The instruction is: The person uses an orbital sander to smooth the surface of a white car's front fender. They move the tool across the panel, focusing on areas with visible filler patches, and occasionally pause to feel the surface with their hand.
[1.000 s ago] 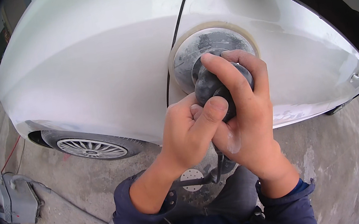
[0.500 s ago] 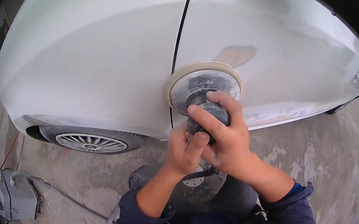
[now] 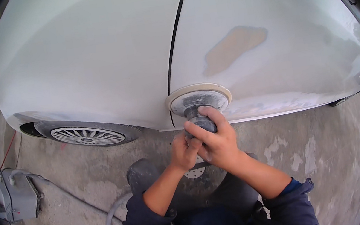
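Observation:
Both my hands are closed around a round disc sander (image 3: 199, 99) with a dark, dusty body and a pale pad. Its pad lies against the lower part of a white car's door panel (image 3: 135, 63), by the dark vertical seam (image 3: 174, 34). My left hand (image 3: 184, 152) wraps the lower rear of the tool. My right hand (image 3: 220, 141) grips its top, with fingers over the dark head. A tan patch with a grey outline (image 3: 233, 47) shows on the panel above and to the right of the sander.
A car wheel (image 3: 88, 134) is at the left below the body. On the concrete floor (image 3: 292, 179), a grey machine (image 3: 19, 197) stands at far left, with a grey hose (image 3: 77, 202) running toward me. A pale, scuffed strip (image 3: 271, 102) follows the panel's lower edge.
The sander and both hands have moved down along the panel and slightly left. The tan patch, partly covered by the tool before, is now fully exposed. My view has shifted a little.

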Demonstrator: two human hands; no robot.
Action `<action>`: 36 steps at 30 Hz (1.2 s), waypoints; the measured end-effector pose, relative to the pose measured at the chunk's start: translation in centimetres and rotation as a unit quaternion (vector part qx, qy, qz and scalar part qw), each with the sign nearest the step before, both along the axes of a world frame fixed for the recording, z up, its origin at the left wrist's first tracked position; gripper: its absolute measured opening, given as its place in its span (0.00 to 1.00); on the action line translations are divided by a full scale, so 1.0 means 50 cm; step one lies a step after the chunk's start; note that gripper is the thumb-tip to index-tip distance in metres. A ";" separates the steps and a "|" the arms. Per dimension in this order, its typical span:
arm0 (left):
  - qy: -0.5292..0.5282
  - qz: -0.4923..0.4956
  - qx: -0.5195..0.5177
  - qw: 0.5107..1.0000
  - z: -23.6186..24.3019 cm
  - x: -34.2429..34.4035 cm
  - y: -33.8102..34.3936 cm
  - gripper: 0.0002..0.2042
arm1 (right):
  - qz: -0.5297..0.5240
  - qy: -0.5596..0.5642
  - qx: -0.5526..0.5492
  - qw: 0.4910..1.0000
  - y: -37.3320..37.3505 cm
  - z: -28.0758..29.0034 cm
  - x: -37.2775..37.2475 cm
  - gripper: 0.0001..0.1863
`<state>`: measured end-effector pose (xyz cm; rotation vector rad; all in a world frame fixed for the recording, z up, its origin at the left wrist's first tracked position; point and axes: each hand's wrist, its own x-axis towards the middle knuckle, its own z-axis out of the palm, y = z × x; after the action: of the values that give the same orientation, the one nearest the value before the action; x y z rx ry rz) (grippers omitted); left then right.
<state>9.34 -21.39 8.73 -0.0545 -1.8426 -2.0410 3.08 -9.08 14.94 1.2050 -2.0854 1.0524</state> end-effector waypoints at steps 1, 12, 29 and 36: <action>-0.005 0.001 0.002 1.000 -0.013 0.002 0.003 0.31 | -0.002 0.000 0.008 1.000 0.004 -0.012 -0.001 0.35; -0.035 0.024 0.088 0.995 -0.107 0.000 0.067 0.27 | -0.012 0.018 0.075 0.997 0.042 -0.088 -0.012 0.31; 0.026 0.077 0.019 0.997 -0.015 -0.007 0.039 0.29 | -0.011 0.020 0.035 0.999 0.004 -0.016 0.001 0.28; 0.131 0.027 -0.036 0.990 0.263 -0.059 -0.006 0.22 | -0.024 0.121 -0.066 0.990 -0.021 0.191 -0.028 0.30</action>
<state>6.39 -21.68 21.90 -0.2753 -1.7324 -1.8333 1.71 -10.15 24.49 1.1504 -1.8217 0.9537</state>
